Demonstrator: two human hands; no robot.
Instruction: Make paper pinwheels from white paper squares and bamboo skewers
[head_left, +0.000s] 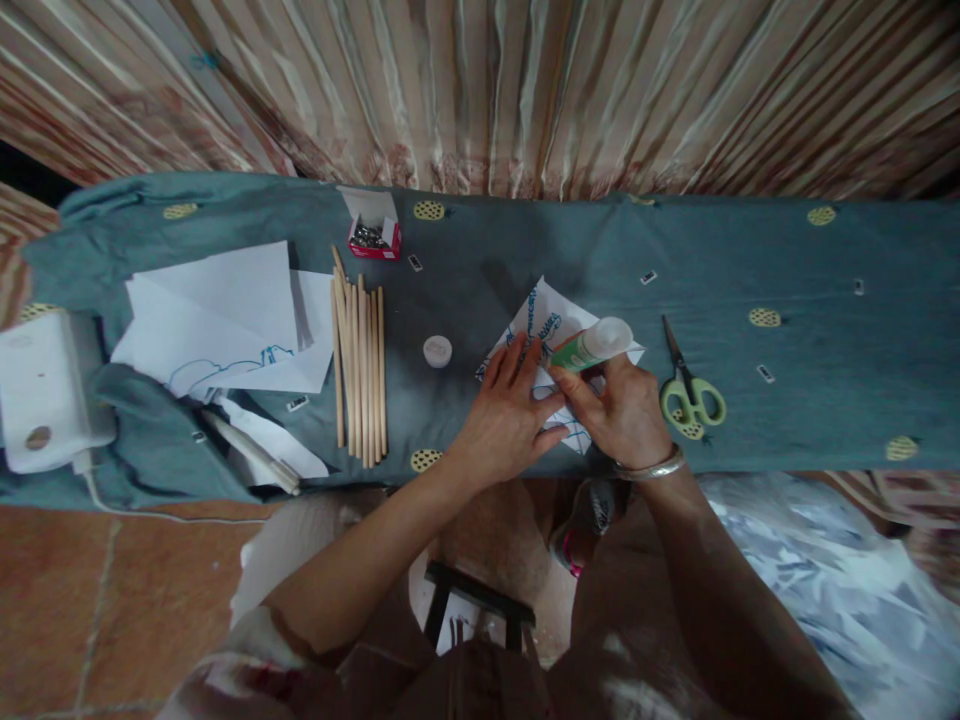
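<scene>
A white sheet of paper (566, 300) with blue drawn lines lies at an angle on the cloth in front of me. My left hand (502, 415) rests flat on its left part, fingers stretched and slightly apart. In my right hand (626, 410) is a green and white glue stick (589, 345), tilted, with its lower end down at the paper; the tip itself is hidden by my fingers. A round white cap (437, 351) sits on the cloth left of the paper. Green-handled scissors (688, 390) lie to the right, blades pointing away from me.
Several wooden sticks (364, 370) lie side by side left of the cap. Behind them stands an open red box (374, 240) of small metal pieces. Further left are white papers (217, 310), a pen (251, 450) and a white device (52, 390) with a cord. A pleated curtain (480, 90) hangs behind.
</scene>
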